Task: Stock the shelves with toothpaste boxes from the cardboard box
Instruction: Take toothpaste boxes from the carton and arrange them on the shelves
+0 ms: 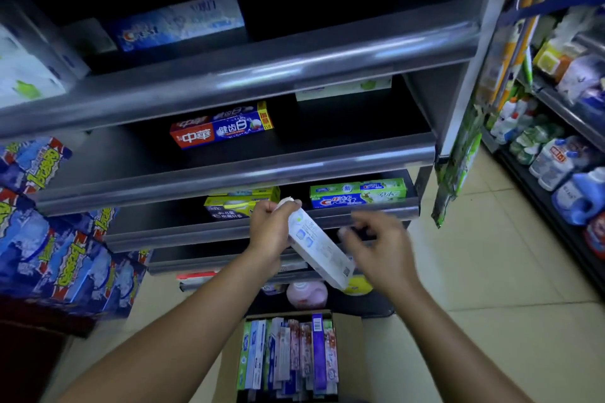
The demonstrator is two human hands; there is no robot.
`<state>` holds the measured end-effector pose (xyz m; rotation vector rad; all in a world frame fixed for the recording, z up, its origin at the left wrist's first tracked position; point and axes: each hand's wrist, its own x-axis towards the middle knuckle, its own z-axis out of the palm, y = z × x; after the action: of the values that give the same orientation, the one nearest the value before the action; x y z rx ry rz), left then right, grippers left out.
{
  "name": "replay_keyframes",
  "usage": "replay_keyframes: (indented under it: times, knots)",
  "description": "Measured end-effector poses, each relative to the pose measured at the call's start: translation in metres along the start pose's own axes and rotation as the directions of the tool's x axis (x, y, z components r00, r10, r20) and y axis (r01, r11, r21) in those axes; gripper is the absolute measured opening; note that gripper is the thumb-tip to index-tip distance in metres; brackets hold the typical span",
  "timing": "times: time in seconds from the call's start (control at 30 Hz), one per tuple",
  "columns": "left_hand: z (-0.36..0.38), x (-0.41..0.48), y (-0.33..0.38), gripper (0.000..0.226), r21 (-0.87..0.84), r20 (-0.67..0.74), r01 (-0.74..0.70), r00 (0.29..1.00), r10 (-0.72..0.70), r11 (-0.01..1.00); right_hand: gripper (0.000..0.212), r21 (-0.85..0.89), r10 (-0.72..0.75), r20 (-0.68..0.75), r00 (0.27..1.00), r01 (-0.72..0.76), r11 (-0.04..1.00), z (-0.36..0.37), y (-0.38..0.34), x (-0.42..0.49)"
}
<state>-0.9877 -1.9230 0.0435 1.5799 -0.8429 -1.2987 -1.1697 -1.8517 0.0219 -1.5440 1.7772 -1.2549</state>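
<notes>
My left hand [270, 232] grips the upper end of a white toothpaste box [319, 247], which slants down to the right in front of the lower shelves. My right hand [381, 244] hovers just right of the box with loosely curled fingers, blurred, holding nothing. Below, a cardboard box [348, 353] on the floor holds several toothpaste boxes [288, 353] standing on end. The grey shelves [262, 160] carry a blue Crest box [180, 23], a red and blue box [222, 129], a yellow-green box [235, 204] and a green Crest box [358, 195].
Stacked blue packages [55, 239] stand at the left beside the shelves. A second shelving unit with detergent bottles [550, 157] lines the right side. Green packets [458, 167] hang off the shelf's right post. A pink round item [306, 294] lies on the lowest shelf. The floor is tiled.
</notes>
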Motion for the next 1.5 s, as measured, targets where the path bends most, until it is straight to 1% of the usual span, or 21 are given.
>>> replay_keyframes:
  times: [0.07,0.13,0.2,0.27,0.33,0.43,0.5,0.53,0.63,0.7,0.77,0.83,0.9,1.0,1.07,1.13,1.23,1.3,1.37,1.43,1.5]
  knots:
    - [0.001,-0.014,0.012,0.038,-0.042,0.009,0.027,1.000,-0.026,0.999,0.072,-0.156,-0.139,0.226,0.964,0.176,0.972,0.013,-0.025,-0.013]
    - [0.002,-0.031,0.023,0.039,-0.085,0.040,0.017,0.999,-0.014,0.996,0.092,-0.238,-0.133,0.357,0.925,0.227,0.944,0.022,-0.042,-0.014]
    - [0.001,-0.048,0.032,0.040,-0.094,0.058,-0.034,0.997,0.040,0.995,0.096,-0.235,-0.121,0.367,0.922,0.217,0.947,0.025,-0.051,-0.011]
    - [-0.004,-0.063,0.040,0.036,-0.065,0.098,-0.100,0.989,0.107,0.993,0.090,-0.209,-0.126,0.333,0.934,0.204,0.956,0.023,-0.057,-0.006]
    - [-0.011,-0.073,0.046,0.026,-0.076,0.202,-0.132,0.969,0.145,0.988,0.074,-0.128,-0.093,0.291,0.952,0.136,0.982,0.018,-0.062,-0.003]
    - [-0.028,-0.081,0.051,0.017,-0.112,0.355,-0.094,0.926,0.128,0.989,0.054,0.031,0.006,0.252,0.968,-0.015,0.999,0.009,-0.065,-0.003]
    - [-0.042,-0.081,0.052,0.023,-0.118,0.354,-0.082,0.928,0.119,0.990,0.047,0.203,0.082,0.200,0.976,-0.123,0.971,0.003,-0.066,-0.003]
    - [-0.048,-0.079,0.051,0.023,-0.084,0.308,-0.110,0.942,0.131,0.990,0.043,0.314,0.125,0.175,0.977,-0.175,0.933,-0.001,-0.067,-0.003]
    - [-0.068,-0.072,0.044,0.010,0.130,0.059,-0.227,0.974,0.221,0.965,0.039,0.590,0.196,0.154,0.968,-0.249,0.768,-0.015,-0.067,-0.001]
    - [-0.083,-0.068,0.041,0.019,0.123,-0.061,-0.181,0.980,0.189,0.976,0.038,0.713,0.200,0.176,0.964,-0.265,0.649,-0.027,-0.067,0.000]
    - [-0.095,-0.066,0.040,0.042,0.050,0.008,-0.051,0.999,0.050,0.997,0.038,0.780,0.194,0.207,0.959,-0.282,0.559,-0.035,-0.067,0.000]
    - [-0.099,-0.067,0.041,0.060,-0.033,0.190,0.050,0.981,-0.043,0.998,0.039,0.802,0.173,0.228,0.958,-0.285,0.525,-0.040,-0.069,0.000]
    - [-0.092,-0.068,0.046,0.054,-0.070,0.275,-0.011,0.961,0.030,0.997,0.039,0.810,0.159,0.226,0.961,-0.276,0.518,-0.044,-0.071,0.002]
    - [-0.073,-0.072,0.060,0.032,-0.121,0.219,-0.101,0.967,0.126,0.987,0.045,0.808,0.195,0.138,0.971,-0.224,0.544,-0.052,-0.072,0.007]
    - [-0.062,-0.073,0.069,0.031,-0.129,0.211,-0.128,0.965,0.154,0.983,0.056,0.812,0.236,0.057,0.970,-0.182,0.555,-0.058,-0.071,0.011]
    - [-0.054,-0.076,0.077,0.039,-0.051,0.218,-0.145,0.964,0.152,0.988,0.062,0.822,0.266,0.010,0.964,-0.159,0.546,-0.066,-0.070,0.014]
    - [-0.045,-0.078,0.085,0.046,0.237,0.227,-0.267,0.950,0.214,0.934,0.062,0.771,0.250,-0.008,0.968,-0.153,0.618,-0.080,-0.071,0.019]
    - [-0.036,-0.084,0.092,0.044,0.341,0.288,-0.391,0.909,0.301,0.855,0.060,0.707,0.205,-0.001,0.979,-0.144,0.692,-0.086,-0.074,0.023]
    - [-0.022,-0.092,0.103,0.048,0.355,0.405,-0.489,0.849,0.340,0.797,0.060,0.666,0.143,0.048,0.989,-0.138,0.733,-0.086,-0.081,0.027]
    - [-0.006,-0.097,0.115,0.052,0.300,0.515,-0.520,0.794,0.324,0.799,0.052,0.646,0.091,0.102,0.991,-0.136,0.751,-0.084,-0.090,0.030]
    - [0.007,-0.102,0.124,0.043,0.224,0.557,-0.484,0.776,0.296,0.846,0.040,0.634,0.065,0.127,0.990,-0.132,0.762,-0.085,-0.096,0.031]
